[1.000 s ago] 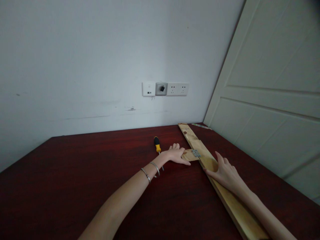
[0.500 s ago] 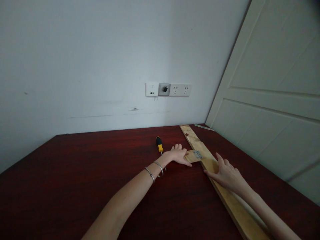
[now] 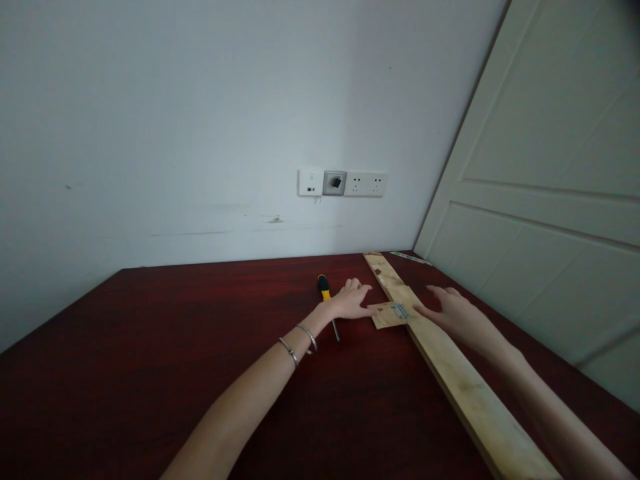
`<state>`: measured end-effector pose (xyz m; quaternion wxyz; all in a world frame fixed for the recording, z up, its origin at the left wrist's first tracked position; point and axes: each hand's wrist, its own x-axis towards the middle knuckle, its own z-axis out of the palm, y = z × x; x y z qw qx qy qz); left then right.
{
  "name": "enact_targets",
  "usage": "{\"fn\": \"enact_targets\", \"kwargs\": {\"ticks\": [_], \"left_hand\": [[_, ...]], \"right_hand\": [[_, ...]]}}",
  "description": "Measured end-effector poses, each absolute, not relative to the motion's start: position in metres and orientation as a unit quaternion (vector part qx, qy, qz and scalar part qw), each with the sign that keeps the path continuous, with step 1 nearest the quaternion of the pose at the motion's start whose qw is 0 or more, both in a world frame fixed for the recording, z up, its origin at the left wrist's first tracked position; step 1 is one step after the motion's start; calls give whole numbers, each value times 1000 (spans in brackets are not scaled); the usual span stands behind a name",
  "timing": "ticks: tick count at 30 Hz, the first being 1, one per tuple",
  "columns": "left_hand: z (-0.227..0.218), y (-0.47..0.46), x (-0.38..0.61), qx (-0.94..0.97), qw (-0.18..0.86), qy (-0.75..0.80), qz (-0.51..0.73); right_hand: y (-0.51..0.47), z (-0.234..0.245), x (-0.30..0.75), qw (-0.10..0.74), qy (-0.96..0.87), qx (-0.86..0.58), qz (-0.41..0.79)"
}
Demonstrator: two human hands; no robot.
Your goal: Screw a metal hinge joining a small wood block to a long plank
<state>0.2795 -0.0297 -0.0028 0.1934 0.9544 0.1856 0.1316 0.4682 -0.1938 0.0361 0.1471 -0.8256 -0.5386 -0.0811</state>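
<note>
A long wooden board (image 3: 463, 383) runs from the near right toward the wall. At its left edge a short wooden piece (image 3: 383, 317) sticks out, with a metal hinge (image 3: 401, 311) lying across the joint. My left hand (image 3: 351, 301) is beside the short piece, fingers apart, thumb tip at its left end. Over the board, my right hand (image 3: 453, 313) is open, thumb toward the hinge and fingers spread past the right edge. Left of my left hand lies a screwdriver (image 3: 324, 285) with a black and yellow handle, its shaft partly behind my wrist.
Everything rests on a dark red tabletop (image 3: 175, 347). A thin printed strip (image 3: 410, 257) lies in the far right corner. White wall sockets (image 3: 366, 185) are set in the wall behind, and a pale panelled door (image 3: 545, 220) borders the right side.
My right hand has moved forward along the board, up to the hinge. My left hand has drawn back slightly to the left from the short piece, leaving more of it visible.
</note>
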Motion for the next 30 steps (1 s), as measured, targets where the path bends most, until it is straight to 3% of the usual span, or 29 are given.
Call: {"fn": "enact_targets", "kwargs": {"ticks": [3, 9, 15, 30], "left_hand": [[1, -6, 252, 856, 294, 249, 345], [-12, 54, 178, 702, 338, 416, 468], [-39, 77, 125, 586, 396, 491, 509], [-55, 74, 112, 581, 425, 445, 533]], "right_hand": [[-157, 63, 443, 196, -592, -782, -11], [-76, 54, 374, 182, -607, -768, 90], [-33, 18, 340, 142, -583, -774, 200], [-11, 2, 354, 154, -505, -816, 235]]}}
